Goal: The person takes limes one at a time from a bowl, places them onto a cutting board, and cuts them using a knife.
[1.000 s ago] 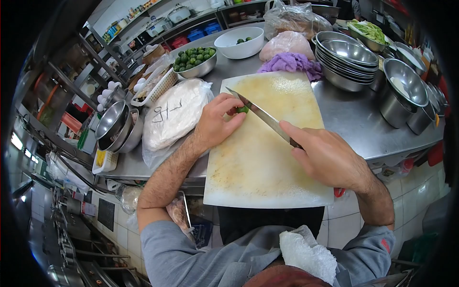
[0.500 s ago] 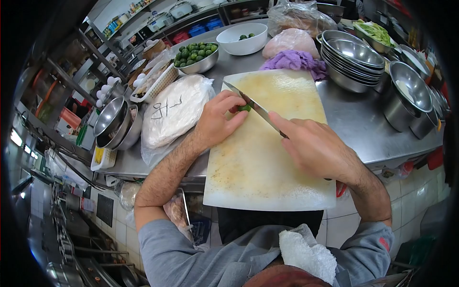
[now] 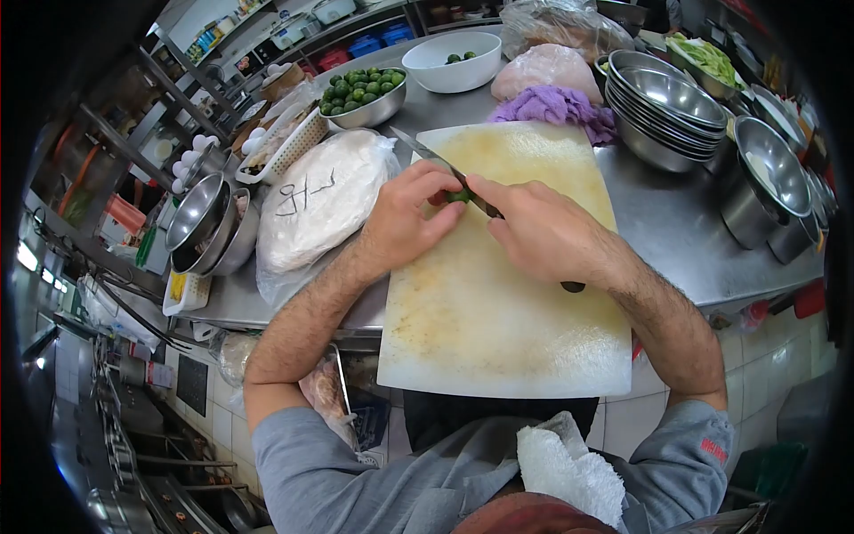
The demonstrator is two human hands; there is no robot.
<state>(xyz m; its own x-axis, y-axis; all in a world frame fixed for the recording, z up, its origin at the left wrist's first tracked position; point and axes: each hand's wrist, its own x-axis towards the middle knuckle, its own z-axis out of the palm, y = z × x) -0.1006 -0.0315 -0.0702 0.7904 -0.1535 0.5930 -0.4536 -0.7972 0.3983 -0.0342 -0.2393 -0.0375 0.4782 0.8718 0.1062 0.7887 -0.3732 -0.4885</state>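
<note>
On the white cutting board (image 3: 498,329), my left hand (image 3: 411,214) pinches a small green citrus fruit (image 3: 459,196) between thumb and fingers. My right hand (image 3: 556,227) is wrapped round the handle of a kitchen knife (image 3: 427,153). The blade runs across the fruit, its tip pointing to the far left past the board's edge. Whether the edge has cut into the fruit is hidden by my fingers. More of the same green fruit fills a metal bowl (image 3: 381,111) beyond my left hand. A few others lie in a white bowl (image 3: 452,64).
Left of the board lies a bagged white bundle (image 3: 316,200) marked in black. A purple cloth (image 3: 556,109) sits at the board's far edge. Stacked metal bowls (image 3: 663,133) stand at the right, with a metal pot (image 3: 752,209) nearby. Metal bowls (image 3: 197,218) also stand at the left.
My right hand has moved left and away from me, sliding the knife forward over the fruit so its tip reaches farther out. My left hand holds nearly the same place.
</note>
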